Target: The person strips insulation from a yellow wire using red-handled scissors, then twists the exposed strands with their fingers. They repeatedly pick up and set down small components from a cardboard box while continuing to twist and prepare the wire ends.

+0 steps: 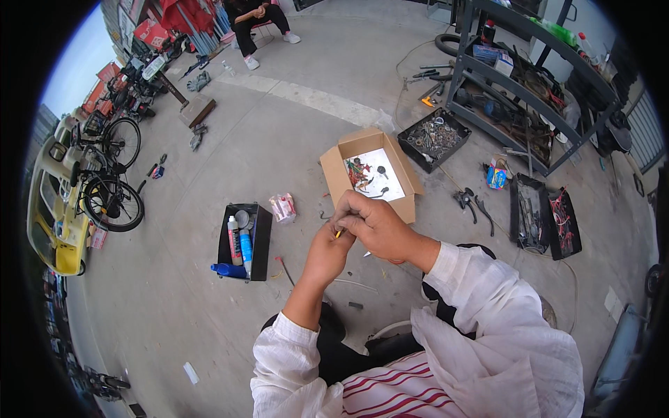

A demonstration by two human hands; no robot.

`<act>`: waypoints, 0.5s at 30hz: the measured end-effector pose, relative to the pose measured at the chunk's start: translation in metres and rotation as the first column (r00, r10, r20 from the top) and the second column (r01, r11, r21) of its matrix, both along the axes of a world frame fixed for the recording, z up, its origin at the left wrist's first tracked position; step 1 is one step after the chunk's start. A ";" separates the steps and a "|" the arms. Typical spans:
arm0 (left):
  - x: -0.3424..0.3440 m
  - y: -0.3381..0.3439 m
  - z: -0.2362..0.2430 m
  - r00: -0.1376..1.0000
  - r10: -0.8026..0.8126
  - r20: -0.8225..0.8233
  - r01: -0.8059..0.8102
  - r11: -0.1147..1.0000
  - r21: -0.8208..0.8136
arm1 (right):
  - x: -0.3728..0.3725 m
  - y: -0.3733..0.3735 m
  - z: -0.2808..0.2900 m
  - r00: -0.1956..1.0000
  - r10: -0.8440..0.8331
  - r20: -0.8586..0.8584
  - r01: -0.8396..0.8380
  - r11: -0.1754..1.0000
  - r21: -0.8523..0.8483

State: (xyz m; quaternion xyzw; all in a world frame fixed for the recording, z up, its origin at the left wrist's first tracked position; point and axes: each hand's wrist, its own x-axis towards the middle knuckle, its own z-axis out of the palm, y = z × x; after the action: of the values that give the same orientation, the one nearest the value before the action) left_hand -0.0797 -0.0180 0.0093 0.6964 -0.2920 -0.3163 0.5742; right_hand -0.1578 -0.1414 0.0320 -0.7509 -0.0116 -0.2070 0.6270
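Seen from above on a concrete forecourt: left hand (326, 252) and right hand (376, 224) brought together, fingertips of both pinched on a small yellow-tipped piece (339, 235), too small to identify, held in the air above the ground just short of the open cardboard box (333, 174). Best handled, by the look of it, with both pinches kept close to the tip and wrists steady over the box, so that anything dropped lands near the parts rather than rolling off across the concrete.

Left to right on the ground: parked bicycles (111, 174) at the left edge; a black tray (259, 240) of tubes and bottles with a blue bottle (228, 270) lying at its near corner; a crumpled packet (283, 207); the cardboard box with coloured wires and small parts inside; a black bin of metal hardware (433, 138); brake levers (474, 203); two black tool trays (547, 224) at the right. Behind them a dark metal shelving rack (519, 90), heavily loaded. A seated person (256, 21) at the far edge.
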 end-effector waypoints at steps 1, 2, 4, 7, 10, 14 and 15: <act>-0.002 0.000 -0.006 0.998 0.008 0.069 -0.010 1.000 0.022 | 0.001 -0.002 -0.004 1.000 -0.021 -0.023 0.021 1.000 -0.020; 0.001 0.000 -0.015 0.983 0.029 0.179 -0.048 0.994 0.100 | 0.002 -0.003 -0.007 0.998 -0.041 -0.044 0.039 0.999 -0.038; 0.008 0.003 -0.034 0.935 0.078 0.347 -0.136 0.980 0.146 | 0.002 -0.007 -0.011 0.998 -0.050 -0.047 0.054 0.996 0.074; 0.018 0.008 -0.032 0.889 0.121 0.441 -0.241 0.944 0.227 | 0.004 -0.035 -0.002 0.986 -0.154 -0.061 0.165 0.924 0.344; 0.037 0.020 -0.027 0.928 0.373 -0.013 -0.370 0.923 0.102 | 0.004 -0.063 0.004 0.934 -0.354 0.038 0.325 0.892 0.314; 0.040 0.015 -0.011 0.825 0.353 -0.440 -0.411 0.911 -0.040 | 0.002 -0.049 0.001 0.931 -0.364 0.037 0.361 0.898 -0.252; 0.038 0.012 -0.008 0.815 0.326 -0.479 -0.406 0.911 -0.070 | 0.002 -0.042 -0.001 0.936 -0.352 0.008 0.324 0.852 -0.411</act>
State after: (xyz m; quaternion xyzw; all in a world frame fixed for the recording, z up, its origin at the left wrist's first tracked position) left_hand -0.0412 -0.0058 0.0012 0.5940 -0.0344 -0.3288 0.7334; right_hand -0.1555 -0.1830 0.0314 -0.8614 0.0991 -0.2815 0.4110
